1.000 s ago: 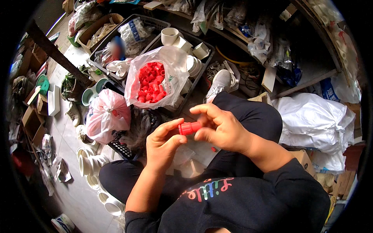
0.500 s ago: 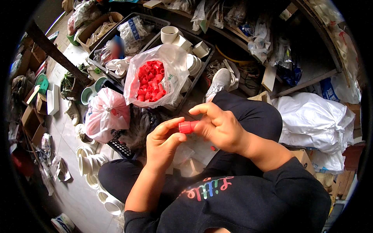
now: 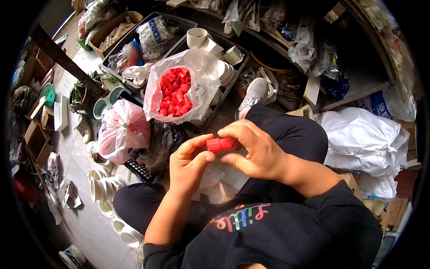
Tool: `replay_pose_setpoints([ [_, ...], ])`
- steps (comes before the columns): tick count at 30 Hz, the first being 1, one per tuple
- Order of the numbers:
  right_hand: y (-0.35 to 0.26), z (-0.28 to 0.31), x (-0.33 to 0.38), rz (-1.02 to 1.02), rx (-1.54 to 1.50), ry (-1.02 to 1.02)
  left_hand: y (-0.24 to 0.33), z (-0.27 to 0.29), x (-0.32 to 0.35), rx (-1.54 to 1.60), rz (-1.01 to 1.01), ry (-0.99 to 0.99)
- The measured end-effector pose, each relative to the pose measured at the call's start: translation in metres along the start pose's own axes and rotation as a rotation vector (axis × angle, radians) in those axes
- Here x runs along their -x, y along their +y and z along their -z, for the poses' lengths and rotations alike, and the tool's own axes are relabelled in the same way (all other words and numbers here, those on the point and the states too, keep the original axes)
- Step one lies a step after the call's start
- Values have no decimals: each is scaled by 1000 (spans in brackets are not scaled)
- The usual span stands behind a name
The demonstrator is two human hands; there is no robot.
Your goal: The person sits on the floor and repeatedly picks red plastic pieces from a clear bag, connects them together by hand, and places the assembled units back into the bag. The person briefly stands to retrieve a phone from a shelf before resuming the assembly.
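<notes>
While both hands meet mid-frame, little has changed since a second ago: left hand [image 3: 190,161] and right hand [image 3: 255,150] still pinch small red plastic fitting [image 3: 219,144] between fingertips. Work stays on same piece. Clear bag of red fittings [image 3: 179,92] sits upper middle, untouched.

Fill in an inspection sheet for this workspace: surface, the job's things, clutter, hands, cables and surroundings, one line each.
Surface: pale floor, person seated on it.
Job's things: small red plastic fitting held over the lap; open clear bag of red fittings in a dark crate.
Clutter: pink bag, white pipe fittings, a remote-like keypad.
Hands: left hand and right hand both pinch the red piece.
Cables: tangle of cords beyond the crate.
Surroundings: cardboard boxes, white sacks.
</notes>
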State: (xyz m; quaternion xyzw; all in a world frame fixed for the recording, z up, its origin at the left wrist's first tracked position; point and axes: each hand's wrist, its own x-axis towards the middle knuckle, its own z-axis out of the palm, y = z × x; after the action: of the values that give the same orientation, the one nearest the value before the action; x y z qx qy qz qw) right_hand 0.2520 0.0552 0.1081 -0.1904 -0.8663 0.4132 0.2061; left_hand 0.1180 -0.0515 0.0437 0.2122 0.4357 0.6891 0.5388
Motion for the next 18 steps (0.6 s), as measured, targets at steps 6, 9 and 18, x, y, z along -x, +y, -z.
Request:
replay_pose_setpoints([
  [6,3,8,-6,-573,-620,-274,5,1,0,-130,18,-40],
  [9,10,9,-17,-725,-841,-397,2,4,-1,-71,36,-15],
  [18,92,-25,-121,66,254,-208,-4,19,-25,484,422,233],
])
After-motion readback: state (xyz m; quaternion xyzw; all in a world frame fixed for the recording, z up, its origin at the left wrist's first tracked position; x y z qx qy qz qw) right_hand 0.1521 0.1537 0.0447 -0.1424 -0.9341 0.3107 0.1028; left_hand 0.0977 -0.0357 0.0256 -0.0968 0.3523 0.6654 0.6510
